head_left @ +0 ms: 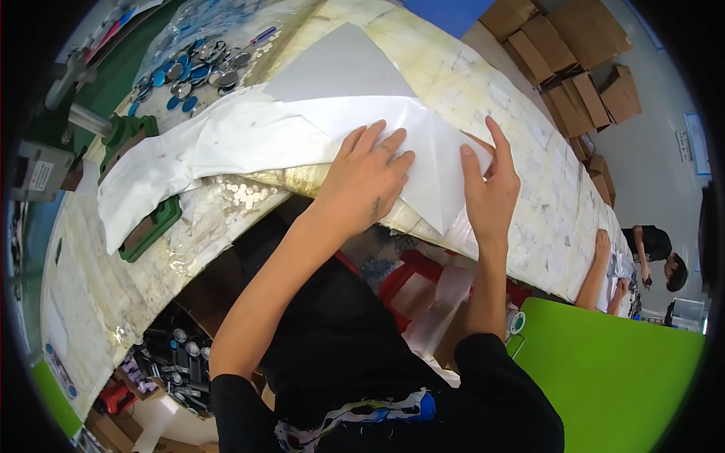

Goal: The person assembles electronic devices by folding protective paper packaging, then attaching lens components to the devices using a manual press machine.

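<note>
- The thin white sheet lies across the padded worktable, running from the centre of the view out to nine o'clock; its creased near-centre part falls to a point at the table's front edge.
- The left hand, just above centre, rests palm down with fingers spread on this sheet, gripping nothing; the flat pose probably steadies the limp material against sliding.
- The right hand, toward two o'clock, has thumb and fingers apart around the sheet's right edge, likely to control that loose border; whether they actually pinch it, I cannot tell.
- A grey sheet points toward twelve o'clock, adjoining the white; whether it is a separate layer is unclear.
- At nine o'clock the white end drapes over a green metal fixture, presumably because its length outruns the free space.
- Near eleven o'clock, a clear plastic bag sits behind a heap of blue and silver discs, which lie loose; its contents are hard to make out.
- Cardboard boxes are stacked between one and two o'clock, their insides unreadable.
- Toward eight o'clock, below the table, black round-headed items crowd together, their container mostly hidden.
</note>
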### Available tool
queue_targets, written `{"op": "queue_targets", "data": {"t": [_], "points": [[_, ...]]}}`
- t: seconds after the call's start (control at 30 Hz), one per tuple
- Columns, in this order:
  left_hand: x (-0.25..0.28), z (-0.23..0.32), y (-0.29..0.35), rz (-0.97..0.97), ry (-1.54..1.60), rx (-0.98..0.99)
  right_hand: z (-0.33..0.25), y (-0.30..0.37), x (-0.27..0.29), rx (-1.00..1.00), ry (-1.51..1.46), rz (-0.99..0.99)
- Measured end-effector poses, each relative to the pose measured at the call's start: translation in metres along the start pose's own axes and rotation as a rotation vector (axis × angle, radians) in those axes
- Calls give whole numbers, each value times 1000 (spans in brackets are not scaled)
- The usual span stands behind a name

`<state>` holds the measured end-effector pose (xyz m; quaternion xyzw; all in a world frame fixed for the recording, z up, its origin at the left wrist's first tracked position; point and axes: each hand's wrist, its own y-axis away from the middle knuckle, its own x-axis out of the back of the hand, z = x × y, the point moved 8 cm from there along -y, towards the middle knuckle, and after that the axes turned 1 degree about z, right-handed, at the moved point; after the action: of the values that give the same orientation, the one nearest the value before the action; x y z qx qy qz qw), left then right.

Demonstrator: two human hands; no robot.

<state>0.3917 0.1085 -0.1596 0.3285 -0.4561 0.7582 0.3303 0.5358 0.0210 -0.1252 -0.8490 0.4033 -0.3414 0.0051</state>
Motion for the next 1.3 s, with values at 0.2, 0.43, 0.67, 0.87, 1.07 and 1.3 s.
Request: {"op": "queue_targets", "data": {"t": [0.2, 0.43, 0.67, 0.87, 1.07, 1.3], "points": [[-8, -4, -2, 25, -3, 26, 9, 26, -32, 225, -92, -256], [8, -25, -4, 86, 116, 12, 1, 26, -42, 452, 178, -312], [18, 14, 25, 83, 108, 75, -4, 4, -54, 627, 231, -276], [-5, 23, 36, -28, 31, 119, 6, 7, -62, 594, 317, -237], [-7, 26, 36, -45, 32, 151, 10, 8, -62, 623, 312, -349], [-12, 29, 33, -48, 26, 168, 17, 26, -33, 398, 269, -344]]}}
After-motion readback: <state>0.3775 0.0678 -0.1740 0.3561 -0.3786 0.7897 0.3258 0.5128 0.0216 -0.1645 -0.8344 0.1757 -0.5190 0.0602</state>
